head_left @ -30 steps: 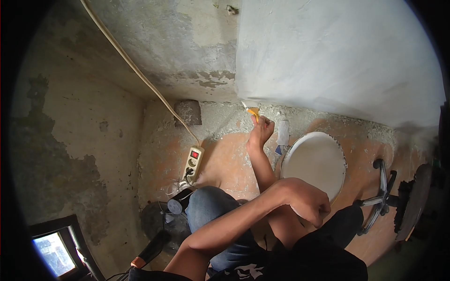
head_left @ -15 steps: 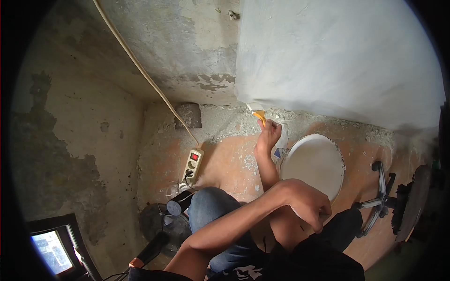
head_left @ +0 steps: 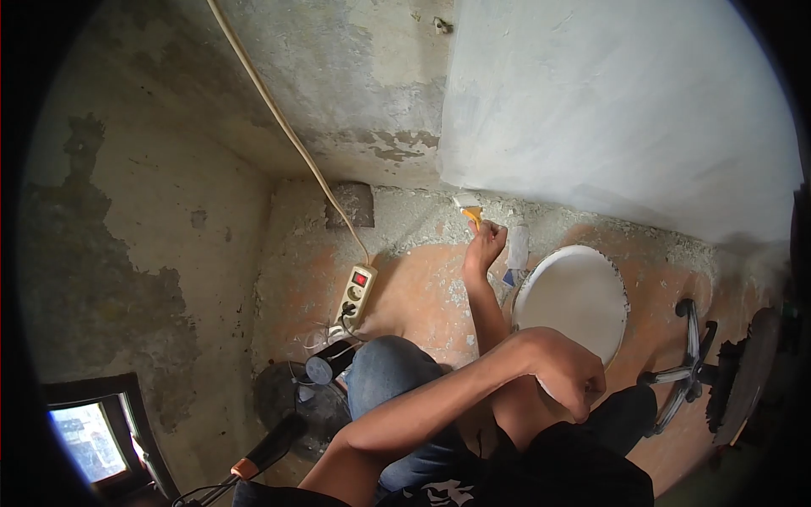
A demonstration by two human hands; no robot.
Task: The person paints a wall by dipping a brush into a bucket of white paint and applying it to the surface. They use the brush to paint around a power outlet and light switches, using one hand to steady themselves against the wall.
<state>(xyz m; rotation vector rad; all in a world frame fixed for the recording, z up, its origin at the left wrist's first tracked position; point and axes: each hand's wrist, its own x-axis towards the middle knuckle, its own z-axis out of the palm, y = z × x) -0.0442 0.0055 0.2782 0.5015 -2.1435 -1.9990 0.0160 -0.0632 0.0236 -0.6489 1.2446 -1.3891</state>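
My right hand (head_left: 485, 247) is closed round the yellow handle of a putty knife (head_left: 472, 211), whose flat white-smeared end points at the foot of the wall. The blade is near the rough strip where the white coated wall (head_left: 591, 110) meets the floor. My left arm crosses over the right forearm. At its end, my left hand (head_left: 568, 372) hangs loosely curled by the near rim of a round white bucket (head_left: 573, 296); nothing shows in it. A blue-handled tool with a pale flat end (head_left: 517, 249) is between the right hand and the bucket.
A power strip (head_left: 353, 293) with a plugged-in cord lies on the floor, its cable (head_left: 279, 118) running up across the wall. To the right stands a chair base (head_left: 688, 363). A dark round object (head_left: 296, 406) is beside my left knee, and a window (head_left: 89, 439) is lower left.
The putty knife has drawn back slightly from the wall edge, toward me. My left hand stays across the right arm. The whole view has shifted a little.
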